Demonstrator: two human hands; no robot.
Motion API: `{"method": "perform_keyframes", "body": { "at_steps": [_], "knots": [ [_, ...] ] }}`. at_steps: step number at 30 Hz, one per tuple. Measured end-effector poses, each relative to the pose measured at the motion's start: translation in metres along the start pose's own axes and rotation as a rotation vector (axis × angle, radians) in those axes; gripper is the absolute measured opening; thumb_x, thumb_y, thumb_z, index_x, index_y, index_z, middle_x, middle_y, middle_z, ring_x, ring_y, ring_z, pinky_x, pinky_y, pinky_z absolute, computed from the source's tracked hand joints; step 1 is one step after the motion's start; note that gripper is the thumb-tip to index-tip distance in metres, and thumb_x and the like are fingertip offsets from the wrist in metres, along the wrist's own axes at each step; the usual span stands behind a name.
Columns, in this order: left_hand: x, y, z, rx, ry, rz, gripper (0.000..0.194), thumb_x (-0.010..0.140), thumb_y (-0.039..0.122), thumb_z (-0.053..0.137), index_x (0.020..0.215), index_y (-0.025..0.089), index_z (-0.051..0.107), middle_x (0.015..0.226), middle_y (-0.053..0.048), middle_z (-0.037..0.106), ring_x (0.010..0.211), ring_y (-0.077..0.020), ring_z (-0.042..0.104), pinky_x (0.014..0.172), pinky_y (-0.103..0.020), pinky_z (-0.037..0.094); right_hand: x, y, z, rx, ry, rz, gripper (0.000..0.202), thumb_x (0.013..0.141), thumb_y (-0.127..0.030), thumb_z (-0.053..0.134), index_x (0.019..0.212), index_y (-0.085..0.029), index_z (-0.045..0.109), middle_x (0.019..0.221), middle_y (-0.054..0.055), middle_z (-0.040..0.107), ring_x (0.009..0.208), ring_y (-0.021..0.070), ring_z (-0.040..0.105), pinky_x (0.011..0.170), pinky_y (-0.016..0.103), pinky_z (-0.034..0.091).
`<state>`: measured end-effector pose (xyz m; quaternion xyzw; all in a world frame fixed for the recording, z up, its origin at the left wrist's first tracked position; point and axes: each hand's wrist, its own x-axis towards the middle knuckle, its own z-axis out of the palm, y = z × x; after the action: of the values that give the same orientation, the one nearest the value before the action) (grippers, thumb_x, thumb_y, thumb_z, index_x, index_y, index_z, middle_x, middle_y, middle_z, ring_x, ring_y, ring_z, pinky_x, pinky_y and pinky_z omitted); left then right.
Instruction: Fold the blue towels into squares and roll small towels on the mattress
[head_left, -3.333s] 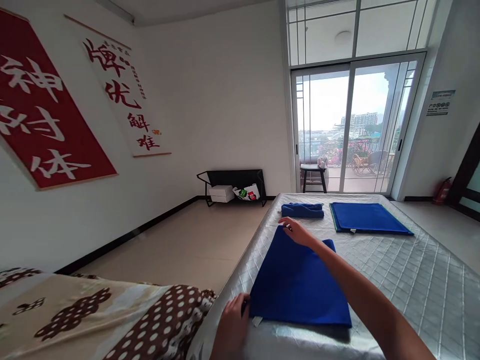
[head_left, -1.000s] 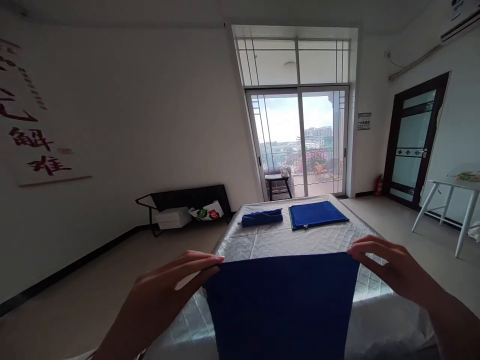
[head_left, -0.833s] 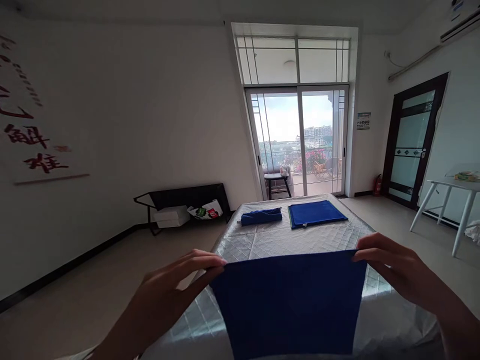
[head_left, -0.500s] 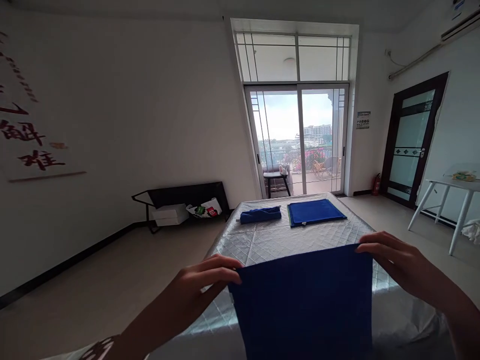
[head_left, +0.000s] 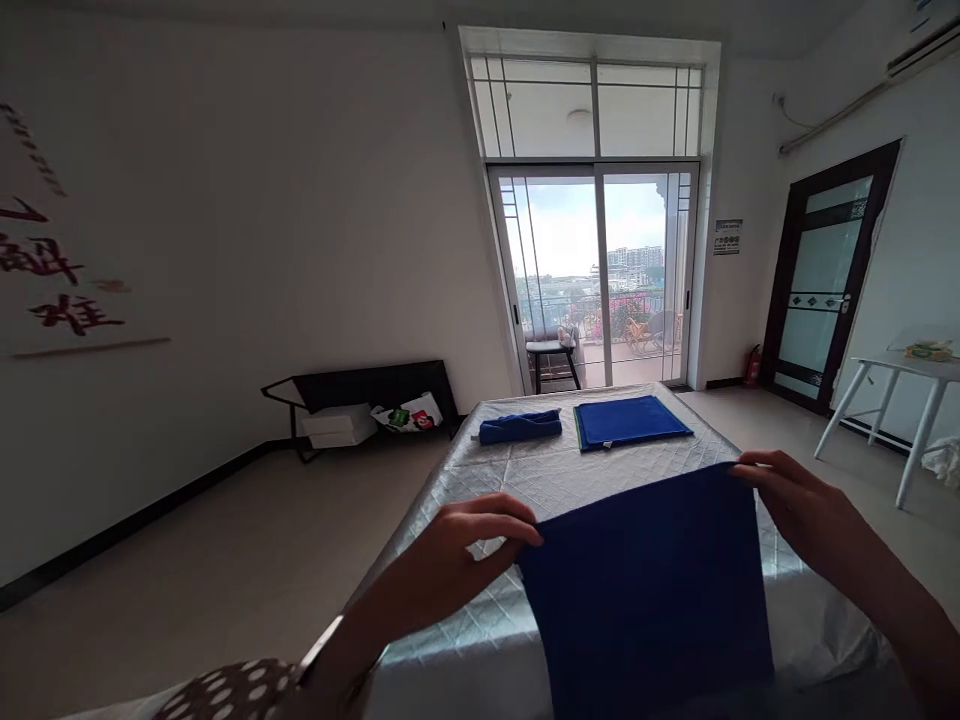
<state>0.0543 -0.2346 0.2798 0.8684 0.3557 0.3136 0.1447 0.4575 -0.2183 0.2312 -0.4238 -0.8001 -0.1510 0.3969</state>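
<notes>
A dark blue cloth point(head_left: 652, 590) hangs upright in front of me, its top edge stretched between my hands. Its top left corner is pinched between the thumb and fingers of my left hand point(head_left: 480, 545). At the top right corner, my right hand point(head_left: 795, 505) grips it the same way, a little higher. The lower end of the cloth runs out of the picture. Beyond it, a flat folded blue cloth point(head_left: 634, 422) with a small white tag lies on the bed point(head_left: 487, 480). Left of that lies a rolled or bunched blue cloth point(head_left: 520, 427).
The bed has a silvery quilted cover. A black bench point(head_left: 375, 385) with white boxes point(head_left: 337, 428) and a printed bag point(head_left: 411, 412) stands by the left wall. At right are a white table point(head_left: 900, 365), a dark-framed door point(head_left: 832, 280) and a fire extinguisher point(head_left: 751, 365).
My left hand has moved right and slightly up, and my right hand a little right and up. The held cloth has shifted right and its top edge now slants more.
</notes>
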Motion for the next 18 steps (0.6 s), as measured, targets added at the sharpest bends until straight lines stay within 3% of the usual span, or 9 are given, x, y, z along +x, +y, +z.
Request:
{"method": "perform_keyframes", "body": {
  "at_steps": [5, 9, 13, 18],
  "knots": [
    [0.028, 0.021, 0.058, -0.389, 0.009, 0.027, 0.016, 0.088, 0.03, 0.065, 0.09, 0.026, 0.081, 0.093, -0.007, 0.075, 0.08, -0.0168, 0.07, 0.071, -0.026, 0.059, 0.008, 0.029, 0.012, -0.123, 0.237, 0.158, 0.036, 0.099, -0.032, 0.041, 0.126, -0.031, 0.064, 0.128, 0.011, 0.062, 0.103, 0.0286, 0.068, 0.061, 0.034, 0.058],
    [0.044, 0.024, 0.116, -0.568, 0.095, 0.018, 0.013, 0.083, 0.03, 0.072, 0.092, 0.026, 0.081, 0.095, -0.008, 0.075, 0.079, -0.0167, 0.07, 0.076, -0.028, 0.058, 0.045, 0.047, 0.038, -0.045, 0.327, 0.179, 0.037, 0.097, -0.028, 0.046, 0.13, -0.024, 0.062, 0.138, 0.014, 0.055, 0.122, 0.031, 0.058, 0.084, 0.037, 0.059],
    [0.043, -0.008, 0.153, -0.563, 0.223, -0.084, 0.017, 0.082, 0.031, 0.071, 0.094, 0.025, 0.081, 0.097, -0.009, 0.074, 0.084, -0.0183, 0.07, 0.076, -0.028, 0.058, 0.094, 0.052, 0.107, 0.102, 0.161, 0.137, 0.037, 0.094, -0.024, 0.045, 0.127, -0.023, 0.062, 0.137, 0.011, 0.057, 0.118, 0.0287, 0.062, 0.098, 0.046, 0.055],
    [0.009, -0.084, 0.161, -0.436, 0.246, -0.382, 0.026, 0.077, 0.042, 0.07, 0.09, 0.023, 0.082, 0.097, -0.009, 0.075, 0.083, -0.0215, 0.071, 0.076, -0.031, 0.058, 0.118, 0.019, 0.228, 0.387, -0.105, 0.059, 0.028, 0.091, -0.019, 0.049, 0.106, -0.022, 0.072, 0.121, 0.012, 0.068, 0.093, 0.0279, 0.072, 0.089, 0.043, 0.059]
  ]
}}
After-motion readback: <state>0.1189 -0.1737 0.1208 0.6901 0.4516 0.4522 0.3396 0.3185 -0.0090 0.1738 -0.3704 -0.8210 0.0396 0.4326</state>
